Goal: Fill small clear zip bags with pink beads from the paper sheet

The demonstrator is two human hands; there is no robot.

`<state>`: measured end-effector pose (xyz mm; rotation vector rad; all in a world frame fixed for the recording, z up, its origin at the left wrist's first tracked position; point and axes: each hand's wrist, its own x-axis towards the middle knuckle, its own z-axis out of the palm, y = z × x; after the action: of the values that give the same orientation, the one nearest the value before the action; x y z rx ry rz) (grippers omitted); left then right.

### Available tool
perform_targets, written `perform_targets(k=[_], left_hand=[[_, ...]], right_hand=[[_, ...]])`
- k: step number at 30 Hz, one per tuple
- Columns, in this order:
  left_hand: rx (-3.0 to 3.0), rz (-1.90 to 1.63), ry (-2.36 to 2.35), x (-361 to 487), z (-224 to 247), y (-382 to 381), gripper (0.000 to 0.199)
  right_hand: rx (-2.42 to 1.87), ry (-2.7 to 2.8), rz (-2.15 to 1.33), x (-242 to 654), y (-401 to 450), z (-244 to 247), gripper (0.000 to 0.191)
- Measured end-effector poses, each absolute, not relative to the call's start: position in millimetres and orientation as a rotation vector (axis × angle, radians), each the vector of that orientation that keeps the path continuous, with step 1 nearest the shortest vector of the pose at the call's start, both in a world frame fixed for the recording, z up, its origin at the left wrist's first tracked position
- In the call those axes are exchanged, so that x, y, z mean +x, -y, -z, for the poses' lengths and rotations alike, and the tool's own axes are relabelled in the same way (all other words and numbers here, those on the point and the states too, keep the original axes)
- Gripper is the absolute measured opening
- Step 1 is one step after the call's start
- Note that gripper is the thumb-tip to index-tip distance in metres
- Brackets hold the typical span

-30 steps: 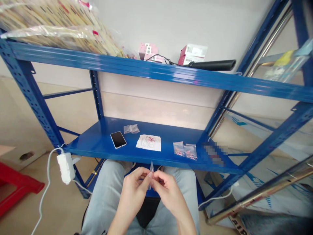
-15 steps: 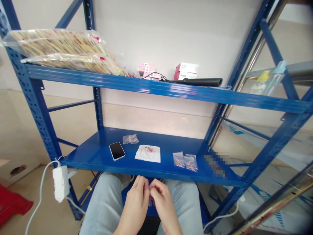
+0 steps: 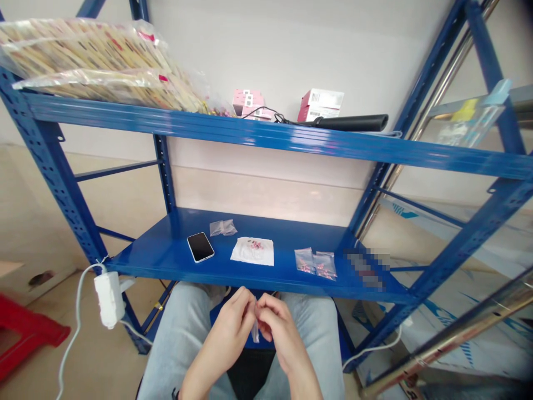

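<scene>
My left hand (image 3: 227,325) and my right hand (image 3: 278,333) meet above my lap, below the front edge of the lower blue steel shelf (image 3: 166,244). Their fingertips pinch a small clear plastic bag (image 3: 255,331), which hangs below them and is partly hidden by my fingers. On the shelf lie a black smartphone (image 3: 200,247), a flat clear bag (image 3: 222,227), a white sheet with pink beads (image 3: 252,251), and two small bags of pink beads (image 3: 304,260) (image 3: 325,266). A pixelated patch (image 3: 365,266) hides something at the shelf's right.
Plastic-wrapped flat packs (image 3: 87,64), pink boxes (image 3: 247,103), a white-and-red box (image 3: 320,105) and a black handle (image 3: 352,123) sit on the upper shelf. A white power adapter (image 3: 109,300) hangs from the left upright. A red stool (image 3: 29,333) stands at the lower left.
The view has tilted slightly. My hands have moved a little closer together, and the clear bag now hangs lower between them, below my fingertips.
</scene>
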<state>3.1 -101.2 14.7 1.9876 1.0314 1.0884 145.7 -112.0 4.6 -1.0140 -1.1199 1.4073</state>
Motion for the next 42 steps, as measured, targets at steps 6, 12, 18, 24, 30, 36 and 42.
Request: perform_targets(k=[6,12,18,24,30,36,42], left_hand=[[2.038,-1.029,-1.074,2.0,-14.5,96.4,0.025],[2.144,-1.021,-1.241,-0.5,-1.1,90.8,0.022],[2.161,-0.951,-1.278,-9.9,-3.0,86.1,0.02],[2.219,-0.759,-1.184,-22.8,-15.1,84.2,0.017],[2.208,-0.739,-1.11,-15.2,-24.6,81.8,0.015],[1.986,-0.929,-1.081,-12.4,-12.1,85.3,0.024],[1.396,-0.824,-0.793,-9.0,24.1,97.0,0.041]], right_hand=[[-1.086,1.186,-1.305,143.7,110.5,-6.2,0.014],[-1.333,1.435,-0.834,142.1,107.5,-3.8,0.023],[-1.317,1.613,-0.732,147.0,110.1,-0.3,0.013],[-1.184,2.021,-0.75,163.6,116.9,-10.9,0.029],[-1.415,1.992,-0.63,153.7,114.6,-9.3,0.02],[-1.412,1.882,-0.62,156.6,110.9,-7.3,0.004],[-1.367,1.478,-0.753,168.0,103.6,4.6,0.035]])
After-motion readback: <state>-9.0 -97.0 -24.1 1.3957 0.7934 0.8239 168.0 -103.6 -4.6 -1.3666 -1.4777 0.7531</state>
